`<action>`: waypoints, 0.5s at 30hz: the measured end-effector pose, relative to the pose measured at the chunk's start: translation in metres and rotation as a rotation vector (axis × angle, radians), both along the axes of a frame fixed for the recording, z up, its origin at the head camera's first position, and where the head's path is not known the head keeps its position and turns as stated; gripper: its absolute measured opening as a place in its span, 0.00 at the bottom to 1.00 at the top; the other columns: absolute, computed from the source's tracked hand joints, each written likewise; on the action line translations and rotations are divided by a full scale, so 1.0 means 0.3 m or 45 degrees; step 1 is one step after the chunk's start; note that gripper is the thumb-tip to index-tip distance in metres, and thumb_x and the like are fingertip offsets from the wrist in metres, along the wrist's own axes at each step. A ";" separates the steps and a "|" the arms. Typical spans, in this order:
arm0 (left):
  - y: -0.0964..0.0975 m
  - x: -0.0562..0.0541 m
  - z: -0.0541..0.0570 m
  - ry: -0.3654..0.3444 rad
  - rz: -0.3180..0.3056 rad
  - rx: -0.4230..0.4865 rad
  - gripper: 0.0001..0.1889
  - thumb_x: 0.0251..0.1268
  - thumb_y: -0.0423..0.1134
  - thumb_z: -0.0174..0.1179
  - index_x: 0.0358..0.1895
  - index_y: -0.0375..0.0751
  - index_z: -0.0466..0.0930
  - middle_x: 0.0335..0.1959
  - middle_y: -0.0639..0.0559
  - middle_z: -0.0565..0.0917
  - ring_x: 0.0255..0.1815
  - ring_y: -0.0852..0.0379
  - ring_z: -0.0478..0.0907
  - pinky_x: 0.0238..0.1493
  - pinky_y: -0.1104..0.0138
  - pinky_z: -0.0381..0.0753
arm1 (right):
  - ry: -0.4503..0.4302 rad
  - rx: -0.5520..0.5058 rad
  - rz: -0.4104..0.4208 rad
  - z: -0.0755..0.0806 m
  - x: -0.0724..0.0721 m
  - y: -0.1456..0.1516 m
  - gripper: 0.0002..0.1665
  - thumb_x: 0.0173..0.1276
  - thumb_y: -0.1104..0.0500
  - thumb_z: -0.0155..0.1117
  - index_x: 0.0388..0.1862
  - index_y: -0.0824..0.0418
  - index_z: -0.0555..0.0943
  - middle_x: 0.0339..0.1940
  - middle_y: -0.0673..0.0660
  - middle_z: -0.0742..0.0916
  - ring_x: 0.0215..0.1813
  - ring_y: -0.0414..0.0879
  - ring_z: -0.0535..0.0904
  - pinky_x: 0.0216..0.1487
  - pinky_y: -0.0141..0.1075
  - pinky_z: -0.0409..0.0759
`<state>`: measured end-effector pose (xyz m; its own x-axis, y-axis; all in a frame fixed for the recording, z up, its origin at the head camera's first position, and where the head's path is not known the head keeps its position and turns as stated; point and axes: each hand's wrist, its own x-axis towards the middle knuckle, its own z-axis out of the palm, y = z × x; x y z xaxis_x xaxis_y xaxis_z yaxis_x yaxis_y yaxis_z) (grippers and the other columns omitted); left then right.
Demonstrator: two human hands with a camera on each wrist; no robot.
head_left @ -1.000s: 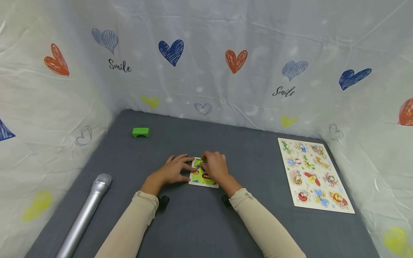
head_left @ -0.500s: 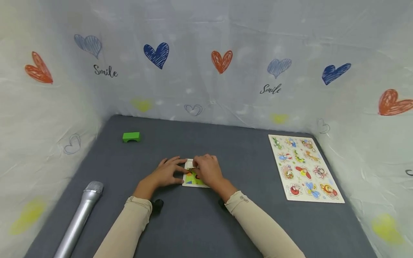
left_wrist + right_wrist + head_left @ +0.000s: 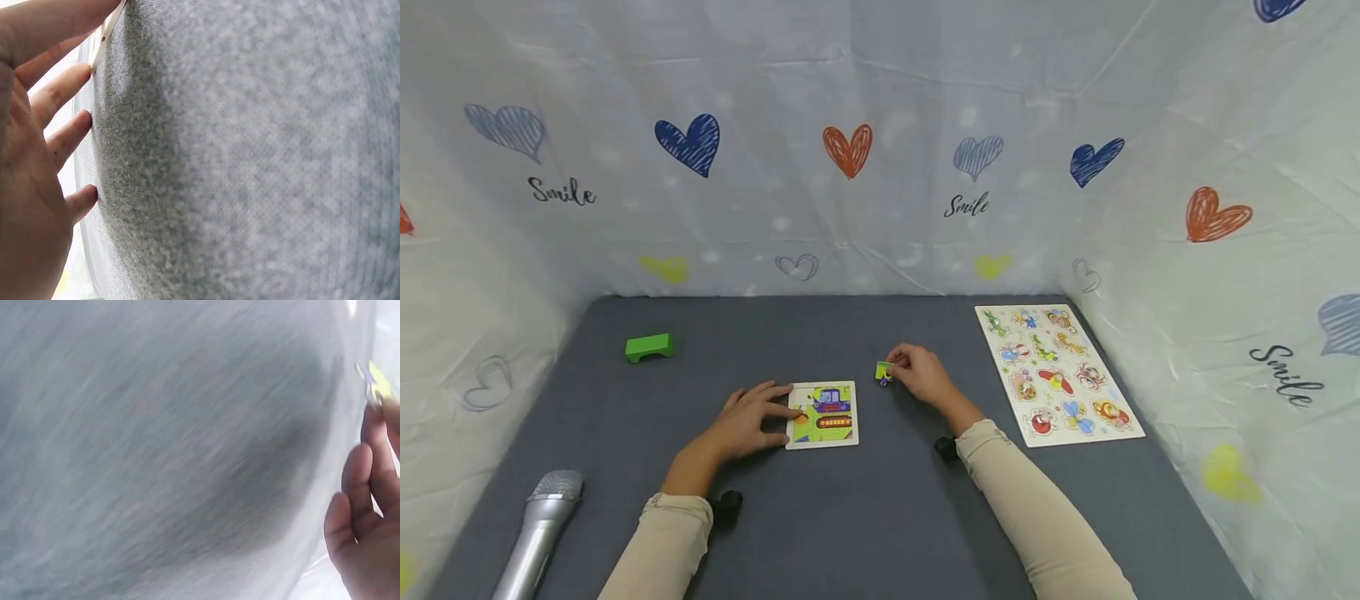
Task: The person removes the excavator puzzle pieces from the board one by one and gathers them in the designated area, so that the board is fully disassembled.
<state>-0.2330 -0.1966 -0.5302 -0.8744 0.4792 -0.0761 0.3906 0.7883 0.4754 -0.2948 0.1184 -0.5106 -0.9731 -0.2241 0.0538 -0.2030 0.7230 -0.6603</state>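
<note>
Across the grey tabletop [image 3: 850, 525], our right hand [image 3: 922, 375] is pinching a piece [image 3: 882, 372], newly carried rightward off the puzzle [image 3: 827, 417], leaving them separate; our spread left hand [image 3: 737, 425] is touching the puzzle's left edge.

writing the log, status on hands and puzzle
Left hand touches puzzle board at left edge. Right hand pinches puzzle piece, right of board. Nothing seen between them.

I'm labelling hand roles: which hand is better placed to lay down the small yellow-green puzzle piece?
Probably the right hand: it pinches that piece; the left hand touches the left edge of the square, pale-bordered picture puzzle.
</note>
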 end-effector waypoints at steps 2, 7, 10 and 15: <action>-0.007 0.007 0.007 -0.009 0.011 0.001 0.22 0.57 0.49 0.69 0.57 0.56 0.83 0.72 0.46 0.67 0.75 0.36 0.53 0.65 0.30 0.44 | -0.064 0.016 0.051 -0.014 -0.001 0.015 0.07 0.68 0.59 0.64 0.43 0.60 0.83 0.34 0.54 0.87 0.34 0.44 0.81 0.37 0.39 0.78; -0.010 0.009 0.025 -0.022 0.016 0.004 0.22 0.57 0.49 0.68 0.57 0.56 0.83 0.73 0.47 0.66 0.76 0.37 0.52 0.67 0.31 0.42 | -0.031 0.107 0.063 -0.048 0.003 0.018 0.09 0.69 0.57 0.63 0.45 0.59 0.84 0.35 0.52 0.86 0.37 0.45 0.80 0.46 0.46 0.76; -0.007 0.008 0.028 -0.029 0.012 0.004 0.22 0.57 0.49 0.68 0.57 0.55 0.83 0.73 0.48 0.66 0.76 0.38 0.52 0.67 0.31 0.42 | 0.018 0.155 0.006 -0.062 0.003 0.017 0.09 0.68 0.55 0.64 0.44 0.56 0.84 0.35 0.52 0.85 0.39 0.47 0.79 0.50 0.51 0.71; -0.003 0.013 0.022 -0.036 0.019 0.000 0.22 0.56 0.48 0.69 0.57 0.55 0.83 0.73 0.49 0.66 0.77 0.39 0.52 0.68 0.32 0.42 | 0.033 0.175 -0.015 -0.064 0.003 0.022 0.08 0.67 0.55 0.66 0.43 0.56 0.85 0.36 0.52 0.85 0.42 0.50 0.79 0.52 0.54 0.70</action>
<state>-0.2291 -0.1974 -0.5236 -0.8791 0.4658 -0.1008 0.3651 0.7941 0.4859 -0.2941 0.1249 -0.5298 -0.9744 -0.2195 0.0485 -0.2095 0.8088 -0.5495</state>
